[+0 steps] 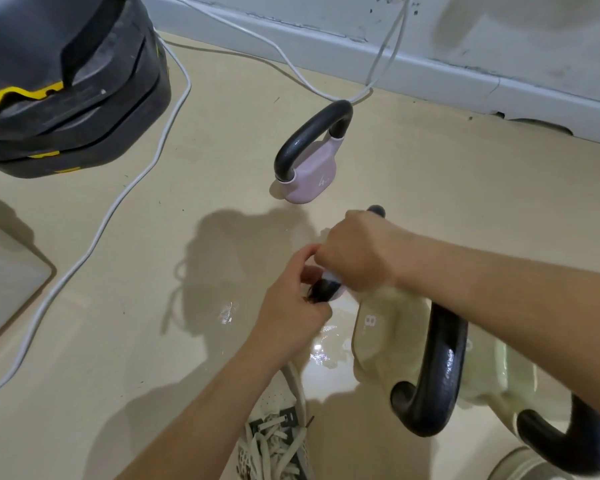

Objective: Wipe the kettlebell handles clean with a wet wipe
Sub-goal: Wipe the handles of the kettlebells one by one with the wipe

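Observation:
A cream kettlebell marked 8 (pixel 385 327) stands on the floor in front of me, its black handle mostly hidden under my hands. My right hand (pixel 357 251) is closed over the top of that handle. A white wet wipe (pixel 336 282) is wrapped around the handle's lower left end, and my left hand (pixel 291 303) pinches the handle there against the wipe. A second cream kettlebell (pixel 520 382) with a black handle (pixel 440 372) stands at the lower right. Farther off sits a small pink kettlebell (pixel 312 178) with a black handle (pixel 312 136), untouched.
A stack of black weight plates with yellow marks (pixel 59 91) fills the top left. A white cable (pixel 136 174) snakes across the beige floor to the wall skirting (pixel 430 64). My sneaker (pixel 278 441) is at the bottom. A wet shine (pixel 319 351) lies on the floor.

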`<state>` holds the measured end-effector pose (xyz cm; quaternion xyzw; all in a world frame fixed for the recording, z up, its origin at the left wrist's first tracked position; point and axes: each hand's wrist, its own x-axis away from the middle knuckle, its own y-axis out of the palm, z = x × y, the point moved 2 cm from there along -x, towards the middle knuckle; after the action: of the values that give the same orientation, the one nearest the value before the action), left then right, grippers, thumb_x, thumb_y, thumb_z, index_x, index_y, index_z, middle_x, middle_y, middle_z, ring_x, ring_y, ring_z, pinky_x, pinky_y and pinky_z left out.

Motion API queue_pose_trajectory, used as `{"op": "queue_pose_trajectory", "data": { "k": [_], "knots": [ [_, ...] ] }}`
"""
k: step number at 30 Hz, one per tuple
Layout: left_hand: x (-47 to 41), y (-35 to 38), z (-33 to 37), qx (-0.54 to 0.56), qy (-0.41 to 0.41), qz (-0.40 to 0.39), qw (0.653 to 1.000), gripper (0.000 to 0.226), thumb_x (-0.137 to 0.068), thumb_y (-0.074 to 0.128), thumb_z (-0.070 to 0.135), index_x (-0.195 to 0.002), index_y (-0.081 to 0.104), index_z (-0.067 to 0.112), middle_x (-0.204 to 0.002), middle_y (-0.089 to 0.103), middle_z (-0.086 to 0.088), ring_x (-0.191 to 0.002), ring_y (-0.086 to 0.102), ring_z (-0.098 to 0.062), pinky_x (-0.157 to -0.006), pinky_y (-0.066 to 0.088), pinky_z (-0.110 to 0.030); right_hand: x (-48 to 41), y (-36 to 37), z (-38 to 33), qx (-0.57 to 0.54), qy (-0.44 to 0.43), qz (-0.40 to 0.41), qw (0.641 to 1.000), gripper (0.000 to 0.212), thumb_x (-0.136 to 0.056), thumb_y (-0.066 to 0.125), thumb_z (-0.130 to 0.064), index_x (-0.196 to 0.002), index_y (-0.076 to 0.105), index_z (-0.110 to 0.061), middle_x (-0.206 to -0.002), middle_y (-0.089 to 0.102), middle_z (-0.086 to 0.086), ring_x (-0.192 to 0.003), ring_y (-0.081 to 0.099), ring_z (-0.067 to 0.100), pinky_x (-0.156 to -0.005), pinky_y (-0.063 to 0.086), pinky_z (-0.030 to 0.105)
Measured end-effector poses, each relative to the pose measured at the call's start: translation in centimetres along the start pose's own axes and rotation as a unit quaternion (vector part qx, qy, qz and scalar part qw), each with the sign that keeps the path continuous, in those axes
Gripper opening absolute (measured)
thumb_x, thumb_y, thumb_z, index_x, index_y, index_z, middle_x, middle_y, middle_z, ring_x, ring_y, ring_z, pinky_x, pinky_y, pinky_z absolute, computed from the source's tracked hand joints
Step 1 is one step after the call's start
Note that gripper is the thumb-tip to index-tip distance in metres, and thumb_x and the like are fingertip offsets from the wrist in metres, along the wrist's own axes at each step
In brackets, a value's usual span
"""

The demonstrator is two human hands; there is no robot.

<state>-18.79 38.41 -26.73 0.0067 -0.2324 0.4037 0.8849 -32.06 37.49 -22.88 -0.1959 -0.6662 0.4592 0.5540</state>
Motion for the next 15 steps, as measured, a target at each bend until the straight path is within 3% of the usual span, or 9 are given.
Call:
{"op": "queue_pose_trajectory", "data": {
  "k": [2, 3, 4, 6, 8, 11, 13, 15],
  "knots": [
    [-0.5, 0.6, 0.1, -0.046, 0.005, -0.035, 0.998, 0.074, -0.075, 0.062, 0.005, -0.124, 0.040, 0.056, -0.090, 0.065, 0.009, -0.077, 0.063, -0.014, -0.066, 0.052, -0.026, 0.1, 0.4, 2.1, -0.059, 0.023, 0.015, 0.998, 0.014, -0.085, 0.052, -0.033, -0.075, 0.054, -0.023, -0.061, 0.045, -0.005, -0.064, 0.051, 0.024, -0.069, 0.044, 0.031],
    [-0.9, 0.7, 0.2, -0.068, 0.010, -0.037, 0.997, 0.066, -0.078, 0.064, 0.011, -0.125, 0.043, 0.052, -0.086, 0.064, 0.007, -0.071, 0.061, -0.013, -0.062, 0.050, -0.025, 0.1, 0.6, 3.0, -0.090, 0.034, 0.033, 0.995, 0.012, -0.082, 0.055, -0.030, -0.072, 0.052, -0.023, -0.061, 0.046, -0.004, -0.063, 0.051, 0.026, -0.070, 0.047, 0.033],
    [-1.2, 0.9, 0.2, -0.094, 0.023, -0.027, 0.995, 0.047, -0.082, 0.064, 0.017, -0.118, 0.051, 0.044, -0.080, 0.063, 0.006, -0.065, 0.057, -0.011, -0.058, 0.046, -0.023, 0.2, 0.9, 3.7, -0.118, 0.050, 0.050, 0.990, 0.014, -0.078, 0.059, -0.026, -0.069, 0.049, -0.022, -0.060, 0.048, -0.004, -0.063, 0.050, 0.027, -0.068, 0.048, 0.034],
    [-1.9, 0.4, 0.3, -0.159, 0.051, 0.012, 0.986, 0.007, -0.085, 0.065, 0.026, -0.084, 0.059, 0.030, -0.064, 0.055, 0.004, -0.056, 0.046, -0.011, -0.054, 0.035, -0.018, 0.3, 1.3, 4.7, -0.172, 0.099, 0.072, 0.977, 0.021, -0.072, 0.063, -0.020, -0.062, 0.044, -0.021, -0.059, 0.050, -0.004, -0.061, 0.049, 0.027, -0.059, 0.043, 0.032],
    [-2.8, -0.7, 0.3, -0.172, 0.075, 0.038, 0.982, 0.018, -0.083, 0.066, 0.032, -0.071, 0.055, 0.026, -0.058, 0.051, 0.003, -0.055, 0.043, -0.010, -0.051, 0.032, -0.018, 0.1, 1.6, 4.6, -0.223, 0.154, 0.098, 0.958, 0.028, -0.072, 0.063, -0.019, -0.057, 0.039, -0.022, -0.056, 0.048, -0.005, -0.061, 0.048, 0.026, -0.055, 0.037, 0.031],
    [-4.1, -3.1, 1.1, -0.187, 0.078, 0.052, 0.978, 0.018, -0.070, 0.058, 0.038, -0.077, 0.064, 0.023, -0.063, 0.058, 0.004, -0.060, 0.049, -0.010, -0.054, 0.036, -0.019, -0.6, 1.9, 2.7, -0.253, 0.244, 0.117, 0.929, 0.022, -0.074, 0.058, -0.020, -0.061, 0.041, -0.021, -0.060, 0.045, -0.005, -0.066, 0.050, 0.028, -0.057, 0.034, 0.029],
    [-4.5, -4.4, 1.0, -0.204, 0.078, 0.041, 0.975, 0.011, -0.068, 0.061, 0.028, -0.077, 0.066, 0.027, -0.063, 0.061, 0.009, -0.062, 0.052, -0.006, -0.054, 0.037, -0.016, -0.7, 1.7, 0.9, -0.254, 0.290, 0.108, 0.917, 0.007, -0.076, 0.056, -0.019, -0.072, 0.050, -0.019, -0.064, 0.043, -0.002, -0.069, 0.049, 0.030, -0.059, 0.035, 0.029],
    [-4.1, -4.6, 0.6, -0.229, 0.094, 0.025, 0.969, 0.017, -0.069, 0.066, 0.015, -0.077, 0.066, 0.030, -0.066, 0.064, 0.012, -0.065, 0.056, -0.004, -0.057, 0.039, -0.016, -0.5, 1.1, -1.3, -0.256, 0.296, 0.086, 0.916, 0.010, -0.081, 0.061, -0.027, -0.088, 0.059, -0.020, -0.073, 0.048, 0.001, -0.070, 0.048, 0.029, -0.061, 0.035, 0.029]
  ]
}}
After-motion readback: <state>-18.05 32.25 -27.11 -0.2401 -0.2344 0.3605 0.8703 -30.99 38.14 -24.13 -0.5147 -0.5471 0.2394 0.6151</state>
